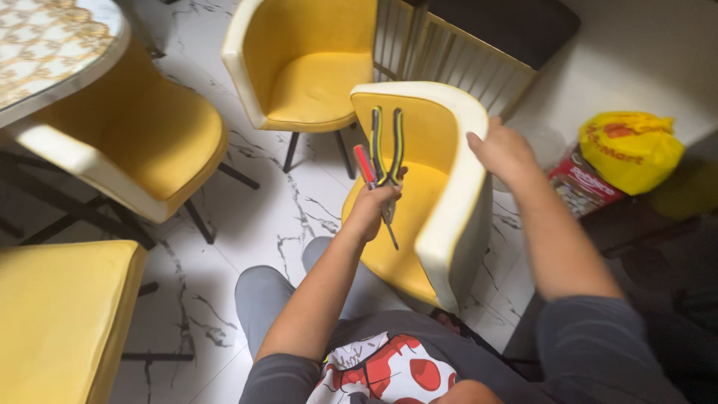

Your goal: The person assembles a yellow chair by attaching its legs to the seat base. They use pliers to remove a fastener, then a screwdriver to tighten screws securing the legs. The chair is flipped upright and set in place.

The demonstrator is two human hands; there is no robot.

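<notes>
Currently your left hand (pixel 372 208) clenches a red-handled screwdriver (pixel 374 191) and pliers (pixel 387 146) above the seat of the yellow chair (pixel 407 217). Your right hand (pixel 502 150) grips its cream backrest rim. No fastener appears loosened yet; tools remain unapplied. Beyond stand matching chairs (pixel 307 67).

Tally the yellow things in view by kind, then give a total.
Yellow chairs: 4, one gripped by the right hand, others at
Yellow bags: 1
Yellow-handled pliers: 1, in the left hand
Total: 6
</notes>
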